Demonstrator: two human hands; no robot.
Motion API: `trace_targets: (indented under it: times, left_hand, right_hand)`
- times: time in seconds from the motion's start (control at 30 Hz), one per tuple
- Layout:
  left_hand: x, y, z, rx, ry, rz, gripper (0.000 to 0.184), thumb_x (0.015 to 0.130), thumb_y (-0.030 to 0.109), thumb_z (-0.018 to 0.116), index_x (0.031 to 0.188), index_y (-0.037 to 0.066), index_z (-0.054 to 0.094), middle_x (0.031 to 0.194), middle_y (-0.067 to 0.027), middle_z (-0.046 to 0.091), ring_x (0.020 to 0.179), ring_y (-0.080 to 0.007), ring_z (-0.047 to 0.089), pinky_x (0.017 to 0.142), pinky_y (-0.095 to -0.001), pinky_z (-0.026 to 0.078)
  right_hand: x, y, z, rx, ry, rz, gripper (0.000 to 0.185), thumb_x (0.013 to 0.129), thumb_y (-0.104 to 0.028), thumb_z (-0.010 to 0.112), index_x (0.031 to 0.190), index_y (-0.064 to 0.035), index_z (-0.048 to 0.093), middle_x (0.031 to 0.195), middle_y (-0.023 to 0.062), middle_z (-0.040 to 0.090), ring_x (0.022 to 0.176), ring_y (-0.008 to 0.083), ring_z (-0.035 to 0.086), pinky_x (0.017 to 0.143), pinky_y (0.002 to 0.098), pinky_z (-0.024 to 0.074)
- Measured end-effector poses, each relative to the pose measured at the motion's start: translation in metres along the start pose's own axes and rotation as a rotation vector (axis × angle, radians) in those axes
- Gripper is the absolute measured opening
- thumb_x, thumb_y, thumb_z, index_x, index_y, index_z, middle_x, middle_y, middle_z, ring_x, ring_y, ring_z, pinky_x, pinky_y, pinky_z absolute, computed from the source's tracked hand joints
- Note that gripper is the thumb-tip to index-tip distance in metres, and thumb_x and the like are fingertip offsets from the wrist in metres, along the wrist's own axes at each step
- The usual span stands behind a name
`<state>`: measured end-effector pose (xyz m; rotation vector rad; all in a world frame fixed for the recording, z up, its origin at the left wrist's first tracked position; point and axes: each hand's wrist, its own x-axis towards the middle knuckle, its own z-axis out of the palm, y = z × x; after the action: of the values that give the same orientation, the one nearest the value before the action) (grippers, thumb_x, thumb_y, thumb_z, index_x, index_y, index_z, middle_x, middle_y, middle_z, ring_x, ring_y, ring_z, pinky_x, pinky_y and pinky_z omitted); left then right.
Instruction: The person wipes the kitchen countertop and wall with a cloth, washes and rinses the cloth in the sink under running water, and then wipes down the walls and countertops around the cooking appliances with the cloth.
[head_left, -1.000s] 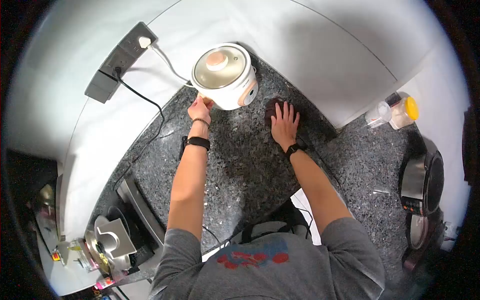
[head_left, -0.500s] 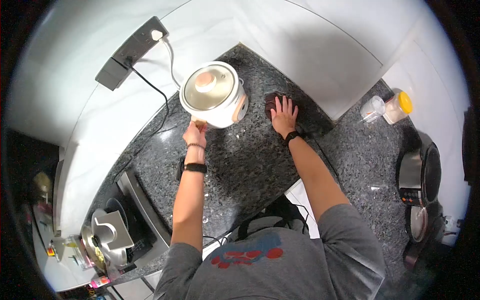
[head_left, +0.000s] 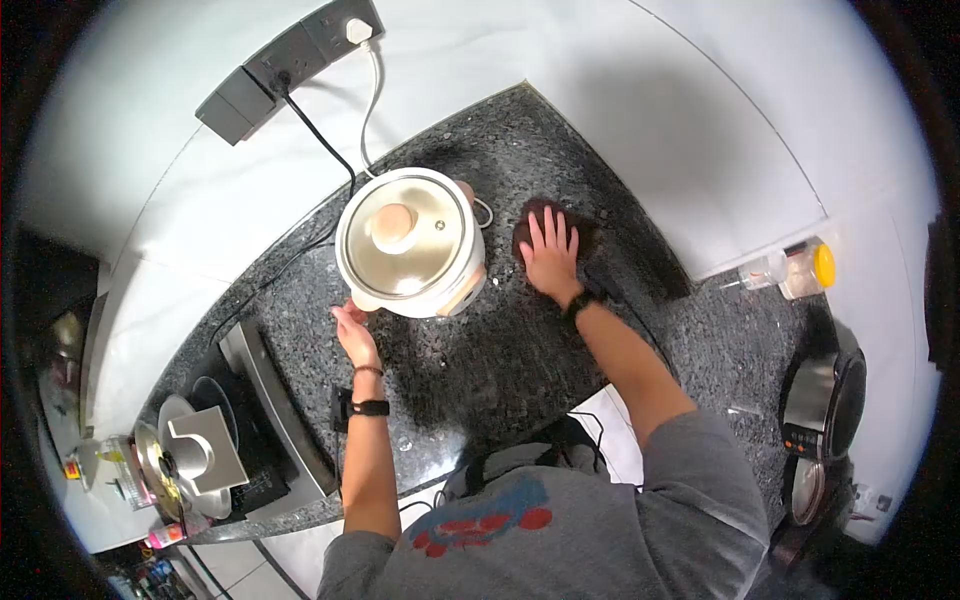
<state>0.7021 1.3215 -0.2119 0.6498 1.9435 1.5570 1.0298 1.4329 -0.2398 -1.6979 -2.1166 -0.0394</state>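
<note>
A white electric cooker (head_left: 408,245) with a glass lid and a pinkish knob stands on the dark speckled counter (head_left: 470,370). My left hand (head_left: 354,328) is at the cooker's lower left handle, fingers partly under its edge; whether they grip the handle is hard to see. To the right of the cooker, my right hand (head_left: 551,255) lies with spread fingers on a dark brown cloth (head_left: 522,232), pressing it flat against the counter.
A grey socket strip (head_left: 290,65) with white and black plugs is on the wall. Two jars (head_left: 806,270) stand at the right, beyond them a dark-lidded appliance (head_left: 822,400). A dark appliance (head_left: 275,410) and dishes are at the lower left.
The cooker has come nearer to me and slightly left, along with my left hand, whose fingers have loosened. More counter shows behind the cooker. My right hand stays on the cloth.
</note>
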Motion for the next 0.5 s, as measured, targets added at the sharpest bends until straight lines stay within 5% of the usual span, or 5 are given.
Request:
trace_targets:
  times: [0.03, 0.1, 0.17, 0.37, 0.5]
  left_hand:
    - [0.005, -0.025, -0.014, 0.289, -0.031, 0.144, 0.055, 0.09, 0.045, 0.043, 0.108, -0.006, 0.052, 0.102, -0.015, 0.059, 0.095, -0.0242, 0.055, 0.081, -0.0356, 0.042]
    - [-0.023, -0.034, -0.013, 0.983, 0.034, 0.066, 0.071, 0.083, 0.05, 0.051, 0.125, -0.006, 0.037, 0.13, -0.0211, 0.039, 0.119, -0.0326, 0.038, 0.095, -0.0475, 0.03]
    - [-0.046, -0.042, -0.01, 1.116, -0.161, 0.039, 0.098, 0.076, 0.057, 0.055, 0.138, -0.003, 0.009, 0.145, -0.0219, 0.005, 0.135, -0.0354, 0.004, 0.1, -0.0599, 0.003]
    - [-0.056, -0.025, -0.002, 1.077, -0.292, -0.094, 0.131, 0.057, 0.072, 0.062, 0.137, -0.003, -0.011, 0.144, -0.0235, -0.014, 0.134, -0.0355, -0.014, 0.101, -0.0567, -0.006]
    - [-0.051, -0.007, 0.002, 1.111, -0.402, -0.246, 0.15, 0.042, 0.074, 0.069, 0.133, -0.003, -0.023, 0.14, -0.0237, -0.025, 0.129, -0.036, -0.026, 0.101, -0.054, -0.013]
  right_hand:
    - [0.022, 0.0, 0.014, -0.008, 0.037, 0.01, 0.059, 0.084, -0.034, 0.05, 0.135, -0.012, 0.031, 0.141, 0.0154, 0.025, 0.128, 0.0347, 0.023, 0.101, 0.0557, 0.0189]
    - [0.064, 0.001, 0.035, -0.007, 0.041, 0.043, 0.058, 0.084, -0.034, 0.05, 0.135, -0.012, 0.032, 0.141, 0.0151, 0.025, 0.129, 0.0343, 0.022, 0.102, 0.0551, 0.0168]
    - [0.101, 0.005, 0.057, -0.022, 0.043, 0.063, 0.059, 0.084, -0.035, 0.049, 0.135, -0.0123, 0.03, 0.142, 0.0144, 0.023, 0.13, 0.0337, 0.019, 0.103, 0.0543, 0.014]
    - [0.192, 0.018, 0.108, -0.022, 0.068, 0.146, 0.062, 0.085, -0.039, 0.047, 0.137, -0.0118, 0.027, 0.142, 0.0179, 0.018, 0.13, 0.0366, 0.013, 0.102, 0.0578, 0.0069]
    - [0.236, 0.015, 0.118, -0.121, -0.138, 0.265, 0.062, 0.09, -0.044, 0.034, 0.14, -0.0116, 0.017, 0.145, 0.0172, 0.011, 0.133, 0.0362, 0.005, 0.104, 0.0552, 0.0074]
